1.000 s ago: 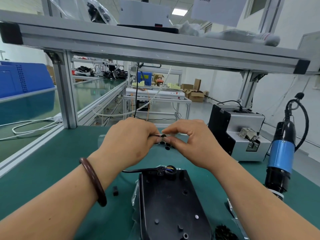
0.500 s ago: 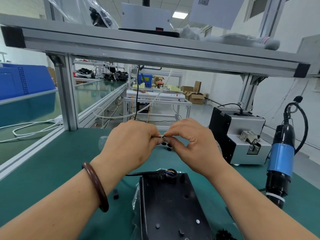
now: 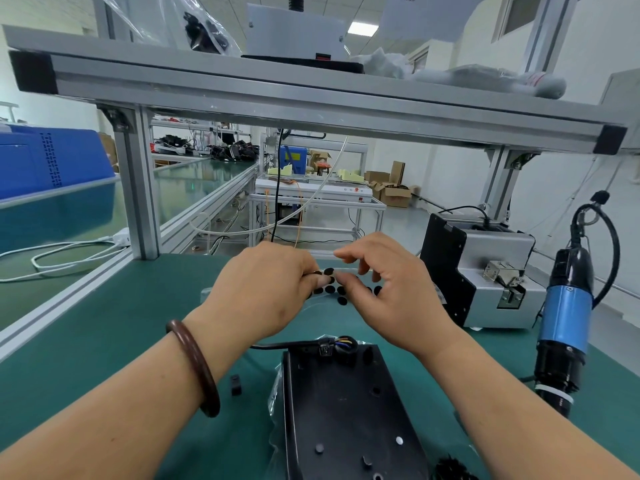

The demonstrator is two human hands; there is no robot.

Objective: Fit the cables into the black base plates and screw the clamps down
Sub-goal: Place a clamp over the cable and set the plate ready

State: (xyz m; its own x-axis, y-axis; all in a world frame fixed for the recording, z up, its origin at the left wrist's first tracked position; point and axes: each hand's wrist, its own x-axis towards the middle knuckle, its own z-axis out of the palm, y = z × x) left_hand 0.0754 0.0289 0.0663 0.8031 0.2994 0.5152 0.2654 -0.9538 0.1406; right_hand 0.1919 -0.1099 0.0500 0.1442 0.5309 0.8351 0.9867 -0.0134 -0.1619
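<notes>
Hands [image 3: 263, 296] with dot sheet [image 3: 329, 289] over green mat [image 3: 104, 323], factory benches [image 3: 207, 174] behind

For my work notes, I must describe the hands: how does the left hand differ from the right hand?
The left hand wears a dark brown bangle at its wrist; the right hand is bare. The left hand pinches a clear sheet of round black pads; the right hand's fingers are lifted, loosely curled. Both are raised above the green mat.

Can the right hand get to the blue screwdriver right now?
Probably yes: the blue screwdriver stands right of the right hand, nearer than the grey feeder, nothing between them. That hand is busy at the pad sheet.
</notes>
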